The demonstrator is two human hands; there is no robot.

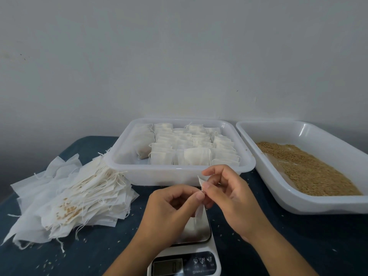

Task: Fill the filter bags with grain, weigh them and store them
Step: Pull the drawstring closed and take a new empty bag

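My left hand (171, 206) and my right hand (229, 194) meet above the kitchen scale (191, 253) and both pinch one empty white filter bag (200, 198), seen edge-on between the fingertips. A loose pile of empty filter bags (69, 196) with strings lies on the left of the table. Behind my hands stands a white tray (179, 172) with several filled bags (189, 148) in rows. On the right, a second white tray (298, 204) holds brown grain (304, 168). The scale's plate is partly hidden by my hands.
A dark blue cloth (288, 246) covers the table, with stray grains scattered on it. The scale's display (167, 266) shows at the bottom edge of the view. A plain pale wall rises behind the trays.
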